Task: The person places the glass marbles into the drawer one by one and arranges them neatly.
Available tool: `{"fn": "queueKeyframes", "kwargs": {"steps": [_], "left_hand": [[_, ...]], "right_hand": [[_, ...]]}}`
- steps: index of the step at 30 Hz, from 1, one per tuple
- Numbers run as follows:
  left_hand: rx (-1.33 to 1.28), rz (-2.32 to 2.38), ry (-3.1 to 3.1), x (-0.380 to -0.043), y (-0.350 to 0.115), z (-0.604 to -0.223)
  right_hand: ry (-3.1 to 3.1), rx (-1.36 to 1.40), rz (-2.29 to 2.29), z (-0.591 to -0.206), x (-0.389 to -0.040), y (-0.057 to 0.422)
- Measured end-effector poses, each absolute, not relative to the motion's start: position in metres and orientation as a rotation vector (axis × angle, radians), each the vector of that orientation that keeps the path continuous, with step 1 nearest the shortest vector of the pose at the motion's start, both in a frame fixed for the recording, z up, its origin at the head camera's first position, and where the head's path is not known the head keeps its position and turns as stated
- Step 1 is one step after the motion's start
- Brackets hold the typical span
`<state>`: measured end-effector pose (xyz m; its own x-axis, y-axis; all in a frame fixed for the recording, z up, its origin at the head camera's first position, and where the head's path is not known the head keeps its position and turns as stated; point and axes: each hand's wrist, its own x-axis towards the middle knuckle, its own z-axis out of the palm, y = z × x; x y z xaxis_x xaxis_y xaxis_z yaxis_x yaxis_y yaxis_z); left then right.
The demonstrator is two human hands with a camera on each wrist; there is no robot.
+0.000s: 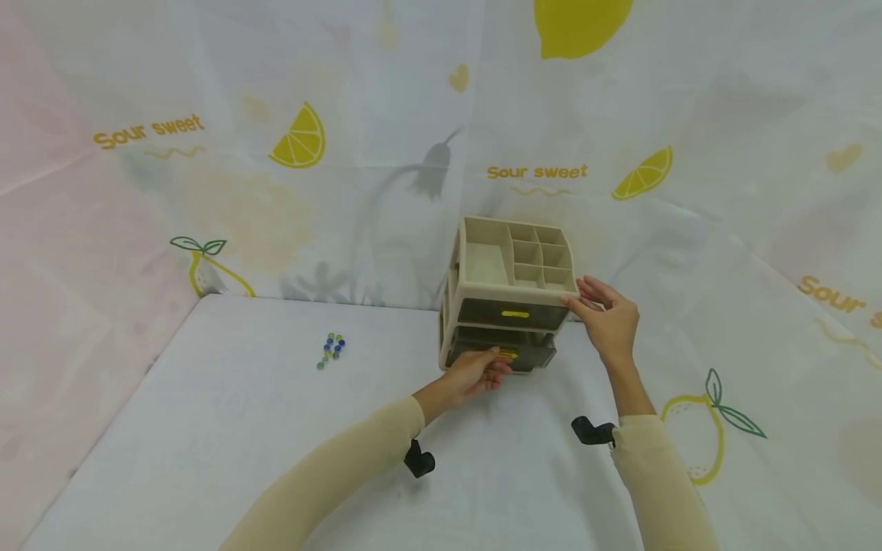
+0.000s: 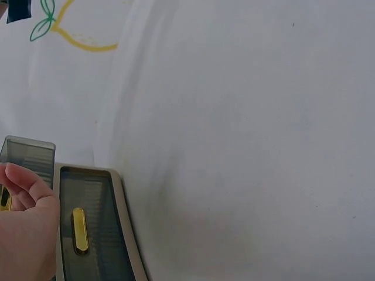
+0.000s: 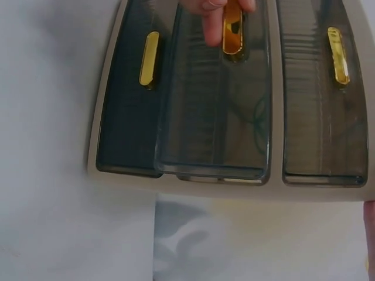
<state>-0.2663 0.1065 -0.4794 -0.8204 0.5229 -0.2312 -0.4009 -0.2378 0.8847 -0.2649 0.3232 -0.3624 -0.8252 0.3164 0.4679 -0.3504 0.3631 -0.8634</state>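
A beige desktop organizer (image 1: 485, 264) with dark see-through drawers stands at the back of the table. Its middle drawer (image 3: 196, 111) juts out past the bottom drawer (image 3: 132, 117) and top drawer (image 3: 319, 117), both closed. My left hand (image 1: 472, 375) pinches the yellow handle (image 3: 233, 35) of the middle drawer, fingers on both sides of it. At the organizer's upper right corner, my right hand (image 1: 609, 317) holds on, thumb at the front edge and fingers along the side. In the left wrist view, the bottom drawer's handle (image 2: 81, 230) shows beside the left hand.
Several small green and blue beads or marbles (image 1: 332, 347) lie on the white table (image 1: 262, 428), left of the organizer. A cloth backdrop with lemon prints (image 1: 298, 138) rises behind and along the sides. The organizer's top has open compartments (image 1: 529, 252).
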Motion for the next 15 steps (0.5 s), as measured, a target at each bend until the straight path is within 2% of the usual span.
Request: {"fn": "queueKeyframes", "kwargs": {"steps": [15], "left_hand": [[0.12, 2.155, 1.393, -0.229, 0.108, -0.486]], "right_hand": [[-2.059, -0.011, 1.464, -0.364, -0.266, 0.323]]}}
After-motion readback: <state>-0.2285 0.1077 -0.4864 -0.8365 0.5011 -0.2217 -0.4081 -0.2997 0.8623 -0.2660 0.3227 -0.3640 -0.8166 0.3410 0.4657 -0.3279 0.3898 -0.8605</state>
